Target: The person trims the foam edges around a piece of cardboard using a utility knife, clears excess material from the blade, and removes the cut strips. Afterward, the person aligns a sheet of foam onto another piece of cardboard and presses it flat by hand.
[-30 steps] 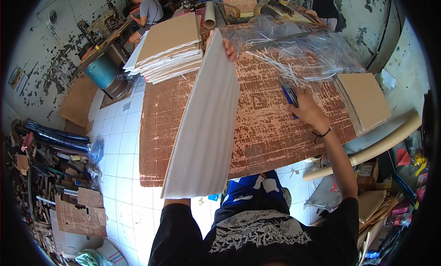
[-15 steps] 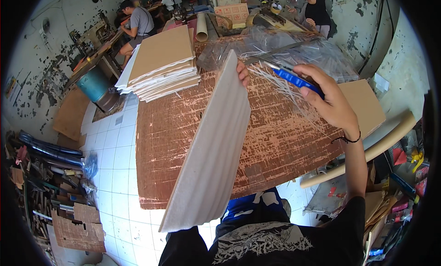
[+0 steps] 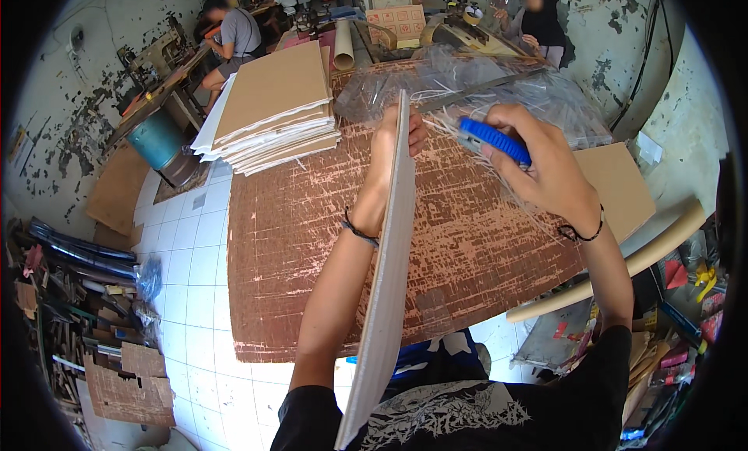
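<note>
Head view: grips a white foam-faced panel (image 3: 392, 279) near its far end with the left hand (image 3: 384, 145), curling fingertips around to the right face. Keeps it steeply on edge above the table (image 3: 312, 233), reaching past the near side toward the shirt. Holds a blue cutter (image 3: 499, 141) in the curled right hand (image 3: 545, 166), apart from the panel. Shows stacked boards (image 3: 273, 92) at far left, clear plastic sheeting (image 3: 545, 96) beyond the cutter.

Left hand (image 3: 383, 148) in a curled grip, left forearm (image 3: 333, 291) angled forward; right hand (image 3: 549, 162) clasped, right forearm (image 3: 610, 279) slanted inward
</note>
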Demonstrator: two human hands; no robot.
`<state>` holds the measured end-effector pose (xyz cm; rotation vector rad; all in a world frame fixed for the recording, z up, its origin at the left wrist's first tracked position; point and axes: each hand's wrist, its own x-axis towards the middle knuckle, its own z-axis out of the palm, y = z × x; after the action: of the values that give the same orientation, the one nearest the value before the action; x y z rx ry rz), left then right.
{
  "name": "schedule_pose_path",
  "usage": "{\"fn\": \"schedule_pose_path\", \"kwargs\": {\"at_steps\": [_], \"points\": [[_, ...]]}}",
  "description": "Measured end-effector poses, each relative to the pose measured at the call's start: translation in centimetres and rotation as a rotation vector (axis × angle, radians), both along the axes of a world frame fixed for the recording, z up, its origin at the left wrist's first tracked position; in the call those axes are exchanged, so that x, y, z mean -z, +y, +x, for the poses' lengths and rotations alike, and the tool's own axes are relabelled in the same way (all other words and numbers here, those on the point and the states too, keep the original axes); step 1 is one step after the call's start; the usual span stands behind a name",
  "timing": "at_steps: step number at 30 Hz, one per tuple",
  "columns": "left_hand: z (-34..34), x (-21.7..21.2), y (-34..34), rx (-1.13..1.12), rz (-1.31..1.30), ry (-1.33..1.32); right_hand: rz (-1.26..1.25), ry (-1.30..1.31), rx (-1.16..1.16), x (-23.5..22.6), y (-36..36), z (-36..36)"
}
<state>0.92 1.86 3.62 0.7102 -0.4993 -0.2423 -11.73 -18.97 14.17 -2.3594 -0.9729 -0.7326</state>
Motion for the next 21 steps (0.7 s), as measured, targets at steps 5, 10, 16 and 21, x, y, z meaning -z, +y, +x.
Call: {"fn": "schedule_pose_path", "kwargs": {"at_steps": [5, 10, 16, 21], "points": [[-1.0, -0.5, -0.7, -0.199, 0.263, -0.065, -0.187, -0.094, -0.079, -0.8, 0.8, 0.2], [-2.1, -0.8, -1.0, -0.303, 0.31, -0.051, -0.293, -0.043, -0.068, -1.3, 0.5, 1.3], [-3.2, -2.1, -1.4, -0.412, 0.404, -0.003, -0.255, -0.091, -0.175, -0.8, 0.2, 3.3], [-2.6, -2.1, -1.2, -0.301, 0.38, 0.006, -0.215, -0.072, 0.029, -1.6, -0.4, 5.2]]}}
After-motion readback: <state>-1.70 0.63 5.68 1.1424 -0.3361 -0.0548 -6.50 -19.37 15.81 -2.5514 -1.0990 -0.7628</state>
